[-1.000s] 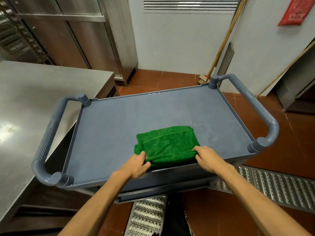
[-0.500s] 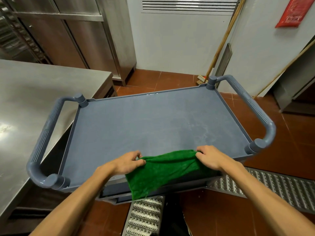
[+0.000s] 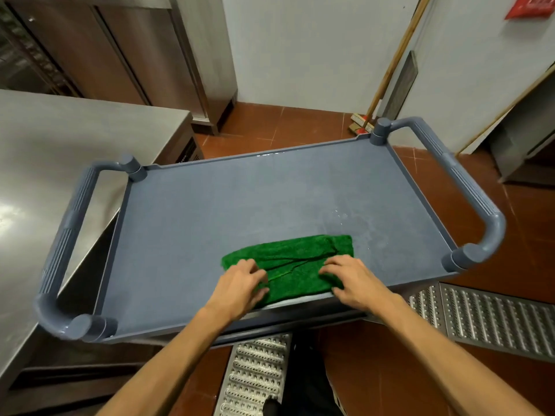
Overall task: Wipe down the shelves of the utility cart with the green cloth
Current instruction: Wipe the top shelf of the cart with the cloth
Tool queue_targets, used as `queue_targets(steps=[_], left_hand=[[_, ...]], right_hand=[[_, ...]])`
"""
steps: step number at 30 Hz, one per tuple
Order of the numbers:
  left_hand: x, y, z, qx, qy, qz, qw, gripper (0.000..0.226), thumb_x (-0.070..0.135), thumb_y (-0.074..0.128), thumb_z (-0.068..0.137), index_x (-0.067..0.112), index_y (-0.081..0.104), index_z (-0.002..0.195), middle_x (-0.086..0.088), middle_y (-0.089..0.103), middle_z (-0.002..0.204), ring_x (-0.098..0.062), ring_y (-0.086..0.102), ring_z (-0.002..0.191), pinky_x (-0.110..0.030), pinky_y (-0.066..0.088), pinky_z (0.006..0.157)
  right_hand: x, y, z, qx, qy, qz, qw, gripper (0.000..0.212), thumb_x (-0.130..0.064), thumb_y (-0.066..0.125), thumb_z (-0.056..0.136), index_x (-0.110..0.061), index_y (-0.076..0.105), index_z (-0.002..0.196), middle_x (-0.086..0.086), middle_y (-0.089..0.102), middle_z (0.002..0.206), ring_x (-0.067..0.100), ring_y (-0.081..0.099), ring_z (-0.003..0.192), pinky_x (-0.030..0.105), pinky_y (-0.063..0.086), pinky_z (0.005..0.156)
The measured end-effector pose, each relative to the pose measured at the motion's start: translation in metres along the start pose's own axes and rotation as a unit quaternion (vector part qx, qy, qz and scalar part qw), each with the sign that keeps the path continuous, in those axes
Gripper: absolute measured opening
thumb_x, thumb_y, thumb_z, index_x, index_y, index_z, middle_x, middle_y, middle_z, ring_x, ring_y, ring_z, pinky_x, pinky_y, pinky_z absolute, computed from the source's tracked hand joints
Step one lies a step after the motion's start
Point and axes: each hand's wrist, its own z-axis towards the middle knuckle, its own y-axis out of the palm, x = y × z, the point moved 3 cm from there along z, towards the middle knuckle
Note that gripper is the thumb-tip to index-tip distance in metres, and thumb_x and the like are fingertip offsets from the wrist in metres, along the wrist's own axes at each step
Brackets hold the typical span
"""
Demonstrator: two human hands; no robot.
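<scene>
Head view: steel bench [image 3: 60, 151], brushed and glaring, is crowding the left handle [image 3: 64, 244] of the utility cart [image 3: 240, 211]. A steel cabinet [image 3: 135, 49] is standing behind the bench. A wooden-handled broom [image 3: 387, 70] is leaning against the white wall beyond the cart's far right corner. A perforated metal floor grate [image 3: 495, 322] is running under the near edge, set into red tile floor [image 3: 270, 124].

The cart's top shelf is matte blue-grey plastic, rimmed, with ribbed tubular handles at both ends and pale smears [image 3: 360, 226] showing toward the right.

The green cloth [image 3: 294, 259], plush and folded into a long band, is lying on the top shelf against the near rim. The left grip [image 3: 240, 285] is clamping its left end, fingers curled. The right grip [image 3: 351, 280] is clamping the right part, bent fingertips on top and thumb at the near edge.
</scene>
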Motion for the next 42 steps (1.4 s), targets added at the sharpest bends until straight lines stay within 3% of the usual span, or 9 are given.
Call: queue_targets(steps=[3, 10, 14, 18, 21, 25, 28, 37, 42], left_hand=[[-0.001, 0.015, 0.002, -0.067, -0.027, 0.033, 0.997, 0.060, 0.058, 0.060, 0.089, 0.022, 0.050, 0.136, -0.007, 0.046, 0.127, -0.027, 0.048, 0.111, -0.038, 0.047, 0.089], [-0.011, 0.013, 0.006, -0.044, 0.013, 0.068, 0.997, 0.080, 0.066, 0.062, 0.081, 0.017, 0.046, 0.142, -0.010, 0.048, 0.128, -0.028, 0.051, 0.109, -0.039, 0.047, 0.091], [-0.011, 0.004, 0.011, 0.048, 0.030, 0.063, 0.996, 0.060, 0.039, 0.065, 0.075, 0.009, 0.063, 0.128, -0.025, 0.056, 0.129, -0.041, 0.056, 0.113, -0.047, 0.050, 0.095], [-0.012, 0.003, 0.029, 0.005, 0.012, 0.095, 0.995, 0.036, 0.033, 0.059, 0.082, 0.015, 0.073, 0.109, -0.014, 0.070, 0.108, -0.034, 0.069, 0.093, -0.038, 0.059, 0.076], [-0.017, -0.009, 0.061, -0.014, -0.035, 0.085, 0.996, 0.018, 0.023, 0.059, 0.083, 0.012, 0.071, 0.092, -0.007, 0.068, 0.081, -0.029, 0.068, 0.069, -0.031, 0.053, 0.052], [-0.037, -0.017, 0.107, -0.035, -0.120, -0.070, 0.990, 0.020, 0.022, 0.044, 0.103, 0.012, 0.057, 0.115, -0.009, 0.067, 0.107, -0.032, 0.064, 0.098, -0.036, 0.046, 0.081], [-0.045, -0.036, 0.143, 0.010, -0.135, -0.160, 0.978, 0.016, 0.017, 0.046, 0.104, 0.013, 0.061, 0.110, -0.004, 0.069, 0.100, -0.028, 0.066, 0.093, -0.028, 0.043, 0.080], [-0.025, -0.127, 0.311, 0.082, -0.048, -0.115, 0.989, 0.016, 0.011, 0.046, 0.100, 0.010, 0.055, 0.114, -0.012, 0.058, 0.104, -0.035, 0.056, 0.092, -0.041, 0.044, 0.076], [0.003, -0.131, 0.394, 0.076, -0.046, -0.007, 0.996, 0.035, 0.000, 0.055, 0.087, 0.010, 0.050, 0.120, -0.012, 0.049, 0.111, -0.034, 0.048, 0.101, -0.048, 0.046, 0.078]], right_hand=[[0.012, 0.005, 0.003, -0.037, 0.040, 0.036, 0.998, 0.066, -0.034, 0.068, 0.084, -0.022, 0.046, 0.146, -0.002, 0.040, 0.154, 0.018, 0.033, 0.142, 0.035, 0.026, 0.119], [0.019, -0.009, 0.003, 0.032, 0.024, -0.025, 0.999, 0.082, -0.045, 0.069, 0.074, -0.021, 0.040, 0.147, 0.006, 0.031, 0.149, 0.025, 0.029, 0.139, 0.038, 0.032, 0.115], [0.015, -0.005, 0.012, 0.031, -0.014, -0.082, 0.996, 0.060, -0.042, 0.053, 0.085, -0.018, 0.052, 0.139, 0.013, 0.021, 0.161, 0.032, 0.015, 0.149, 0.047, 0.009, 0.123], [0.024, -0.016, 0.030, 0.095, -0.048, -0.077, 0.991, 0.028, -0.030, 0.055, 0.095, -0.012, 0.071, 0.110, 0.011, 0.060, 0.130, 0.035, 0.052, 0.124, 0.047, 0.042, 0.103], [0.034, -0.033, 0.056, 0.053, -0.053, -0.071, 0.995, 0.030, -0.031, 0.043, 0.102, -0.013, 0.065, 0.111, 0.005, 0.062, 0.113, 0.029, 0.056, 0.106, 0.040, 0.045, 0.089], [0.059, -0.064, 0.093, -0.032, -0.037, 0.025, 0.998, 0.031, -0.030, 0.035, 0.104, -0.010, 0.058, 0.100, 0.009, 0.062, 0.101, 0.030, 0.056, 0.098, 0.040, 0.043, 0.087], [0.079, -0.101, 0.119, -0.032, -0.040, 0.103, 0.993, 0.029, -0.026, 0.042, 0.103, -0.005, 0.060, 0.094, 0.012, 0.064, 0.097, 0.029, 0.057, 0.092, 0.041, 0.044, 0.085], [0.180, -0.230, 0.209, 0.114, -0.008, 0.080, 0.990, 0.026, -0.017, 0.048, 0.100, -0.001, 0.062, 0.085, 0.015, 0.061, 0.088, 0.034, 0.055, 0.085, 0.044, 0.044, 0.077], [0.236, -0.238, 0.237, 0.218, 0.031, 0.005, 0.975, 0.022, -0.012, 0.051, 0.097, -0.004, 0.066, 0.110, 0.013, 0.064, 0.111, 0.034, 0.055, 0.104, 0.045, 0.044, 0.091]])
